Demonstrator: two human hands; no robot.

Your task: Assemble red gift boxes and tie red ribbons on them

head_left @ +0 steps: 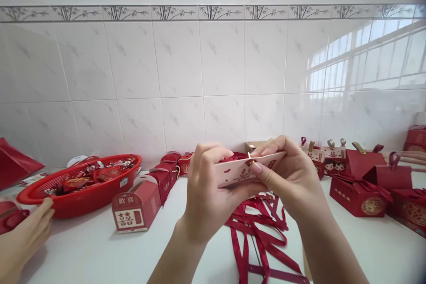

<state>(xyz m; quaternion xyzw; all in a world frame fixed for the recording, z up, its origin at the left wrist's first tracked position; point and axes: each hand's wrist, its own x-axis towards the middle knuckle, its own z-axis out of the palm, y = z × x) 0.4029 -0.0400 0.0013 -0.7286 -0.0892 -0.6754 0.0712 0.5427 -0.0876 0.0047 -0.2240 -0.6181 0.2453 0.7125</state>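
Raised above the table, a pale pink candy box [233, 174] with red hearts and lettering is between my two hands, one edge tilted toward me. My left hand [204, 186] wraps its left end, with the fingers behind and the thumb below. My right hand [293, 173] pinches its upper edge near the middle, where a small gold-and-white piece [250, 160] pokes up by the thumb; I cannot make out what it is. Below the hands lies a tangle of dark red ribbons [259, 239], partly hidden by them.
A red plastic basket [80, 204] of wrapped sweets stands left, by a co-worker's hand [33, 235] holding a red item. A red-and-cream box [136, 208] fronts a row of boxes. Finished-looking red boxes [359, 195] stand right, with another person's hand [412, 157] beyond. A tiled wall [222, 62] rises behind.
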